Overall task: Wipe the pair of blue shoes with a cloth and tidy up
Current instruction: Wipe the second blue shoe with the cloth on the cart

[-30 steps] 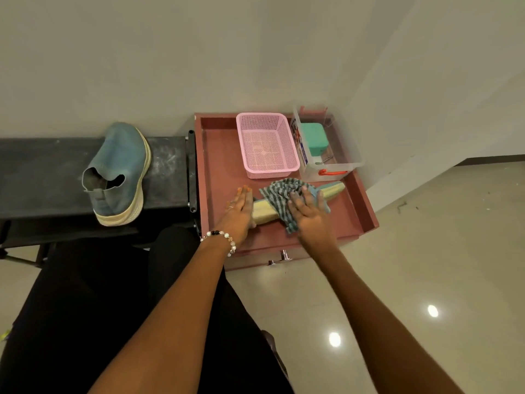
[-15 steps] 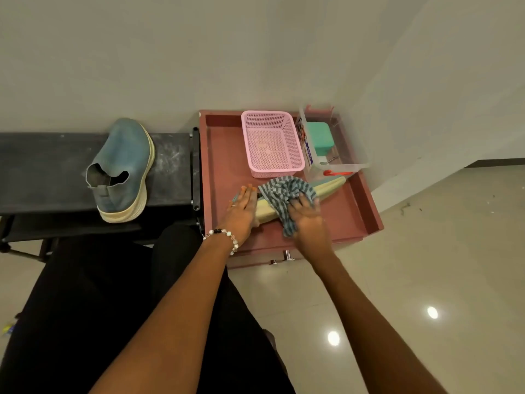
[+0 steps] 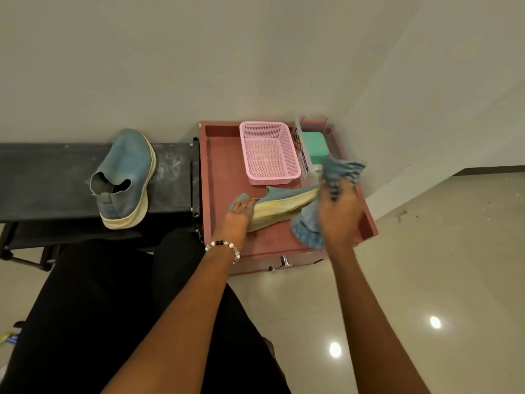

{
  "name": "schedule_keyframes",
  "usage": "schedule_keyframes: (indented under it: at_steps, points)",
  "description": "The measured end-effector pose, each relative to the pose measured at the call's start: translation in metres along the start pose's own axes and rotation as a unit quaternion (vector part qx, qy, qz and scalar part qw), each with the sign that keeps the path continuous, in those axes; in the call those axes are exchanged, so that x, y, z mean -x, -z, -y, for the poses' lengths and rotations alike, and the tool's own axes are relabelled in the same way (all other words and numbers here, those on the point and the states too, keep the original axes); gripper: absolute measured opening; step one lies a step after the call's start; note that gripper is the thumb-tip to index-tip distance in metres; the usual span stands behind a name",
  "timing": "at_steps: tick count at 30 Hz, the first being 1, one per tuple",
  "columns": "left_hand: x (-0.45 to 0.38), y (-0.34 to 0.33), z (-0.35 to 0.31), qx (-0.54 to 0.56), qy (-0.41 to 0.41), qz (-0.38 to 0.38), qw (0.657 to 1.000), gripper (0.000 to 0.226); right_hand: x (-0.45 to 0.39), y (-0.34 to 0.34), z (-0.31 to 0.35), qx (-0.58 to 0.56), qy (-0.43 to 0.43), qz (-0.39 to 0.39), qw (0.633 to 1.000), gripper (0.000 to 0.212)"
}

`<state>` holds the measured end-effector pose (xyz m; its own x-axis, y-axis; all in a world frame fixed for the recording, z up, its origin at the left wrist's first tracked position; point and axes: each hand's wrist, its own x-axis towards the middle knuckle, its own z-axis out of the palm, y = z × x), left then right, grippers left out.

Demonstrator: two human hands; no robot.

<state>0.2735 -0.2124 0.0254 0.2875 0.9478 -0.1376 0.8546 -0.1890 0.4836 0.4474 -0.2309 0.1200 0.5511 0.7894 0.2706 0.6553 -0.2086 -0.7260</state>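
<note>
The blue slip-on fabric shoe with a cream rubber sole (image 3: 279, 204) lies on its side in the reddish-brown open wooden tray (image 3: 224, 166), sole facing the person, toe toward the right. The left hand (image 3: 237, 216) presses flat on the heel end, fingers extended, not wrapped around it. The right hand (image 3: 339, 214) is closed around the bunched blue-grey checked cloth (image 3: 312, 226) at the toe end; this area is motion-blurred, so contact between cloth and toe cannot be confirmed.

The second blue slip-on shoe (image 3: 125, 177) stands upright on its sole on the dark grey dusty surface (image 3: 42, 180) to the left, well apart from both hands.

Recommended procedure for the step in hand:
- Maintain downward pressure at the heel so the shoe does not slide in the tray.
- Draw the cloth along the sole edge from toe to heel in single strokes.
- Refold the cloth to present a clean face.
- Turn the shoe over to reach the upper, which lies on the far side.

Behind the shoe stand a pink perforated plastic basket (image 3: 268, 152) and a clear plastic container (image 3: 308, 155) holding a mint-green block (image 3: 314, 146). A printed label on the container's side is visible, but its text is too small to read. No brand marking is legible on either shoe.
</note>
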Motion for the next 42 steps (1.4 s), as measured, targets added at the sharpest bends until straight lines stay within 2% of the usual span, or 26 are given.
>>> schedule_keyframes:
  at_steps: [2, 3, 5, 7, 11, 13, 15, 18, 22, 24, 26, 27, 29, 33, 35, 37, 40, 42]
  points:
    - [0.002, 0.002, 0.002, 0.050, 0.036, -0.009, 0.998, 0.065, 0.020, -0.033, -0.005, 0.121, 0.112, 0.108, 0.980, 0.026]
    - [0.003, 0.001, 0.003, 0.066, 0.042, -0.012, 0.997, 0.066, 0.032, -0.051, -0.010, 0.163, 0.123, 0.173, 0.963, 0.037]
    - [0.002, -0.001, 0.006, 0.094, 0.039, -0.009, 0.995, 0.071, 0.055, -0.075, -0.015, 0.189, 0.089, 0.274, 0.939, 0.054]
    - [0.001, -0.001, 0.008, 0.101, 0.042, -0.005, 0.994, 0.072, 0.070, -0.087, -0.015, 0.138, 0.063, 0.316, 0.937, 0.059]
    - [0.003, 0.002, 0.006, 0.097, 0.042, -0.017, 0.994, 0.071, 0.072, -0.085, -0.022, 0.084, 0.153, 0.362, 0.916, 0.065]
    - [0.004, 0.001, 0.002, 0.064, 0.034, 0.014, 0.997, 0.075, 0.054, -0.078, -0.036, 0.124, 0.208, 0.391, 0.888, 0.068]
    - [0.002, -0.002, 0.002, 0.024, 0.011, 0.031, 0.999, 0.080, 0.027, -0.071, -0.048, 0.177, 0.269, 0.395, 0.860, 0.063]
    - [0.001, -0.005, 0.003, -0.017, -0.003, 0.053, 0.998, 0.077, -0.010, -0.058, -0.063, 0.237, 0.313, 0.372, 0.841, 0.058]
    - [0.003, -0.004, 0.000, -0.043, -0.010, 0.061, 0.997, 0.075, -0.034, -0.044, -0.068, 0.289, 0.296, 0.291, 0.863, 0.053]
    - [0.003, -0.005, 0.001, -0.051, -0.008, 0.068, 0.996, 0.074, -0.034, -0.046, -0.064, 0.302, 0.265, 0.256, 0.879, 0.046]
    - [0.002, -0.007, 0.002, -0.058, -0.011, 0.070, 0.996, 0.075, -0.021, -0.055, -0.054, 0.273, 0.184, 0.241, 0.913, 0.038]
    - [0.002, -0.007, 0.002, -0.063, -0.014, 0.076, 0.995, 0.076, -0.011, -0.061, -0.048, 0.251, 0.132, 0.248, 0.926, 0.038]
    - [0.002, -0.006, 0.001, -0.056, -0.013, 0.092, 0.994, 0.078, 0.020, -0.075, -0.033, 0.214, 0.081, 0.256, 0.939, 0.045]
    - [0.006, 0.002, -0.006, -0.057, -0.007, 0.124, 0.991, 0.078, 0.059, -0.081, -0.019, -0.008, 0.001, 0.225, 0.974, 0.048]
    - [0.008, -0.001, -0.007, -0.079, -0.014, 0.128, 0.988, 0.077, 0.051, -0.064, -0.020, -0.098, -0.076, 0.251, 0.960, 0.045]
    - [0.008, -0.005, -0.009, -0.111, -0.012, 0.124, 0.986, 0.074, 0.036, -0.040, -0.024, -0.206, -0.182, 0.260, 0.926, 0.034]
    - [0.007, -0.010, -0.017, -0.171, -0.037, 0.077, 0.982, 0.064, 0.007, 0.000, -0.031, -0.309, -0.335, 0.174, 0.873, 0.023]
    - [0.007, -0.015, -0.024, -0.187, -0.072, 0.055, 0.978, 0.061, -0.014, 0.023, -0.042, -0.295, -0.359, 0.067, 0.883, 0.023]
